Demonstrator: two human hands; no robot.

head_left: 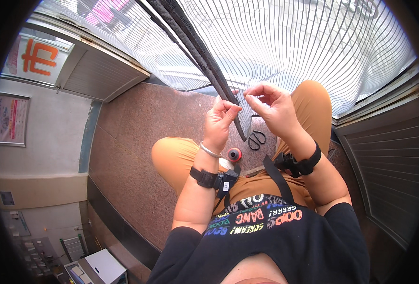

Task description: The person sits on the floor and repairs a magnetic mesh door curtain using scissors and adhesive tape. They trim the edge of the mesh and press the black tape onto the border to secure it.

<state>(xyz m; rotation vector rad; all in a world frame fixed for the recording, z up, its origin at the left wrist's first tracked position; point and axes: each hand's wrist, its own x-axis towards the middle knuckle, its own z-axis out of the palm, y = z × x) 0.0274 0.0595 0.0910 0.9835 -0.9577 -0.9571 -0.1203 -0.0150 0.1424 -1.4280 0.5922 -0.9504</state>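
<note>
A sheer striped mesh curtain (323, 52) hangs in front of me, with a thick dark edge strip (197, 54) running down to between my hands. My left hand (219, 124) is closed in a pinch on this strip near its lower end. Just right of it, my right hand (274, 108) has thumb and forefinger pressed together beside the mesh. What that pinch holds is too small to make out. Below my hands, black-handled scissors (257, 140) lie on the floor. A red and dark round spool-like thing (234, 154) stands near my left knee.
I sit low in a doorway on a reddish speckled stone floor (124, 142), knees apart. A grey panelled door (103, 68) stands at the left, and another grey panel (384, 161) is close on the right. A white-topped box (106, 266) is at the lower left.
</note>
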